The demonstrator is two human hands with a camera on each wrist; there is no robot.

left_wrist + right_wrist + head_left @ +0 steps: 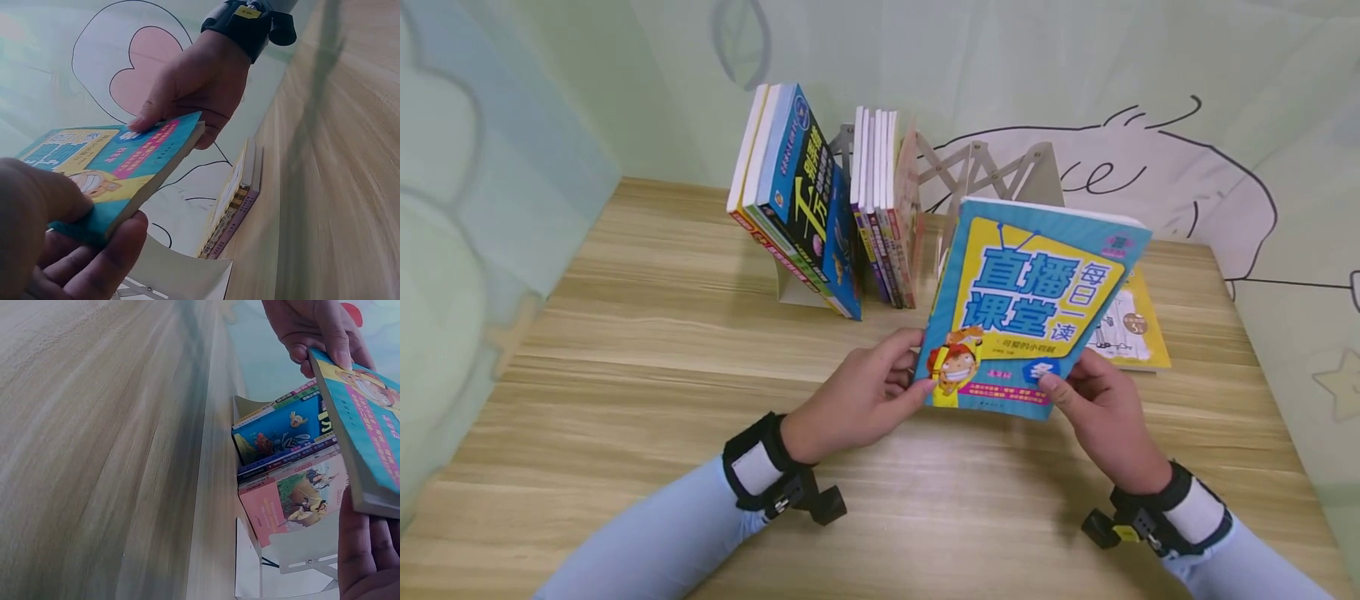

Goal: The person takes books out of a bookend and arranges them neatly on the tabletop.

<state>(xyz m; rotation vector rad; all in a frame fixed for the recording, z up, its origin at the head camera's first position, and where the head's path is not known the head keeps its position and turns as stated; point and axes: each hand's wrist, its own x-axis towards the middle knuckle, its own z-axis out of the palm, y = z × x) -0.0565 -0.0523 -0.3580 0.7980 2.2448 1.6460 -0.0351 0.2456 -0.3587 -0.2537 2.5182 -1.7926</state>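
A blue and yellow book [1022, 308] is held tilted above the table, its front cover facing up. My left hand [865, 392] pinches its lower left corner, thumb on the cover and fingers beneath. At the lower right corner my right hand [1101, 417] grips it the same way, as the left wrist view also shows. Behind the book stands a folding metal book rack [1033, 171], partly hidden by it. Books stand in the rack: a leaning group with a blue and black cover [812, 200] at the left, and several thin upright books [880, 208] beside it.
Yellow books [1138, 325] lie on the table to the right, partly covered by the held book. The wooden table [647, 375] meets a printed fabric backdrop [880, 50] at the back and sides. Each wrist wears a strapped camera [827, 504].
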